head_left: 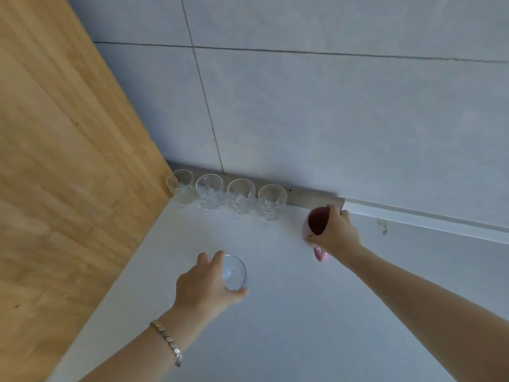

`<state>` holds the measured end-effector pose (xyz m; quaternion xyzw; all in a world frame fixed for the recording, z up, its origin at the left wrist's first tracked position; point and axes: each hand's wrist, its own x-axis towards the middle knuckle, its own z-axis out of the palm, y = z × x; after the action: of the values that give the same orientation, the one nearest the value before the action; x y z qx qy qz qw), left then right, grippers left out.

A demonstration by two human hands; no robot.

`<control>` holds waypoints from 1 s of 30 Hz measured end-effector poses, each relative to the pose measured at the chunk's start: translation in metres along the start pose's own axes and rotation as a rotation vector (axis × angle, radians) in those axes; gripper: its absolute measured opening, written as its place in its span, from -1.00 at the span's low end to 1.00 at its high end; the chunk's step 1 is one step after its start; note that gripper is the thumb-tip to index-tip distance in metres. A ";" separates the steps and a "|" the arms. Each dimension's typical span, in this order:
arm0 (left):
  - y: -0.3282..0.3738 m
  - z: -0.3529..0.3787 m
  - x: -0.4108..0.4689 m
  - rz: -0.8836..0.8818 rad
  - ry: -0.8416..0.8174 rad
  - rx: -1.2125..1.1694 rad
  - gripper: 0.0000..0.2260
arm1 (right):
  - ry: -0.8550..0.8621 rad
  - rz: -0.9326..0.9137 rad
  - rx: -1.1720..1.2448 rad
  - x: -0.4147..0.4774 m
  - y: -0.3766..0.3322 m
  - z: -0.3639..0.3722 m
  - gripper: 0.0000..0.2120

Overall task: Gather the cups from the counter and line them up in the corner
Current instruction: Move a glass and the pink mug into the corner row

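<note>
Setting reads as a home kitchen: white bench (275, 326) meeting a grey tiled wall (330, 119), wood-grain cabinet side (55, 161) at the corner, drinking glasses (225, 195) ranged along the backsplash.

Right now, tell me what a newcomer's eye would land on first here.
First, the pink cup, the only colour on the white counter, tilted in the right hand beside the end of the row. Next, the row of four clear glasses along the wall, starting in the corner by the wooden panel. Then the left hand, holding a clear glass nearer the camera.
</note>
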<state>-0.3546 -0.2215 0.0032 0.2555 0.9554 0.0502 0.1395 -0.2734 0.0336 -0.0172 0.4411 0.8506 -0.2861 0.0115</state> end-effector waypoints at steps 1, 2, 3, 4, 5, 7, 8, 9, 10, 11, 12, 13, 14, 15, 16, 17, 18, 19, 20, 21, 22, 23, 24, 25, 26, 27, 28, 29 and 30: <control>0.001 0.001 0.005 -0.012 0.002 -0.001 -0.31 | -0.004 0.014 0.024 0.013 -0.004 0.002 -0.18; 0.003 0.002 0.009 -0.026 0.007 -0.004 -0.31 | -0.010 0.024 0.039 0.024 -0.007 0.004 -0.19; 0.003 0.003 0.012 -0.039 0.012 -0.012 -0.31 | -0.014 0.032 0.047 0.034 -0.010 0.006 -0.20; 0.003 0.003 0.015 -0.052 0.014 -0.022 -0.31 | -0.017 0.036 0.047 0.041 -0.012 0.008 -0.21; 0.003 0.003 0.018 -0.063 0.016 -0.031 -0.32 | -0.017 0.032 0.043 0.048 -0.014 0.010 -0.22; 0.001 0.003 0.022 -0.082 0.023 -0.035 -0.31 | -0.003 0.009 0.034 0.056 -0.017 0.015 -0.22; 0.000 0.002 0.022 -0.092 0.026 -0.033 -0.32 | 0.006 0.002 0.039 0.059 -0.019 0.018 -0.22; -0.001 0.002 0.023 -0.100 0.027 -0.030 -0.32 | 0.015 0.000 0.055 0.060 -0.020 0.020 -0.21; -0.003 0.002 0.023 -0.108 0.026 -0.026 -0.33 | 0.025 -0.003 0.075 0.061 -0.021 0.022 -0.19; -0.004 0.001 0.023 -0.115 0.023 -0.025 -0.33 | 0.033 -0.007 0.092 0.061 -0.022 0.024 -0.17; -0.007 0.001 0.024 -0.122 0.020 -0.024 -0.33 | 0.039 -0.011 0.103 0.060 -0.023 0.025 -0.15; -0.009 0.000 0.025 -0.128 0.019 -0.024 -0.33 | 0.041 -0.014 0.109 0.060 -0.024 0.025 -0.13; -0.013 -0.001 0.026 -0.136 0.019 -0.025 -0.33 | 0.041 -0.014 0.112 0.059 -0.025 0.025 -0.12; -0.017 -0.002 0.027 -0.147 0.019 -0.029 -0.32 | 0.039 -0.011 0.112 0.058 -0.027 0.025 -0.09; -0.021 -0.003 0.028 -0.159 0.018 -0.034 -0.32 | 0.035 -0.002 0.115 0.056 -0.029 0.024 -0.06; -0.026 -0.004 0.029 -0.169 0.015 -0.040 -0.32 | 0.031 0.020 0.127 0.054 -0.030 0.024 -0.01; -0.032 -0.004 0.031 -0.177 0.011 -0.042 -0.31 | 0.023 0.049 0.149 0.052 -0.030 0.023 0.03; -0.039 -0.005 0.035 -0.183 0.004 -0.044 -0.29 | 0.015 0.078 0.169 0.048 -0.030 0.021 0.06; -0.047 -0.006 0.039 -0.187 -0.005 -0.045 -0.28 | 0.006 0.101 0.168 0.042 -0.029 0.020 0.06; -0.055 -0.008 0.044 -0.189 -0.014 -0.046 -0.27 | -0.009 0.114 0.131 0.036 -0.027 0.019 0.03; -0.064 -0.009 0.050 -0.190 -0.022 -0.048 -0.27 | -0.034 0.124 0.055 0.028 -0.024 0.018 -0.02; -0.073 -0.011 0.057 -0.189 -0.030 -0.049 -0.28 | -0.072 0.132 -0.045 0.018 -0.022 0.017 -0.08; -0.081 -0.013 0.065 -0.186 -0.036 -0.050 -0.29 | -0.122 0.136 -0.147 0.007 -0.020 0.017 -0.18; -0.090 -0.016 0.074 -0.183 -0.041 -0.051 -0.30 | -0.174 0.133 -0.231 -0.005 -0.018 0.019 -0.29; -0.099 -0.019 0.084 -0.179 -0.042 -0.052 -0.32 | -0.220 0.122 -0.291 -0.016 -0.016 0.022 -0.42; -0.108 -0.024 0.094 -0.172 -0.040 -0.051 -0.33 | -0.253 0.112 -0.321 -0.027 -0.014 0.026 -0.51; -0.116 -0.028 0.105 -0.166 -0.036 -0.046 -0.34 | -0.279 0.108 -0.331 -0.039 -0.013 0.031 -0.56; -0.124 -0.033 0.116 -0.160 -0.030 -0.042 -0.35 | -0.301 0.107 -0.332 -0.050 -0.012 0.037 -0.59; -0.131 -0.037 0.125 -0.154 -0.023 -0.041 -0.35 | -0.317 0.107 -0.333 -0.062 -0.013 0.043 -0.61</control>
<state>-0.5315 -0.2724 -0.0137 0.1791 0.9692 0.0561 0.1593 -0.2555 -0.0392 -0.0301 0.4271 0.8490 -0.2067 0.2328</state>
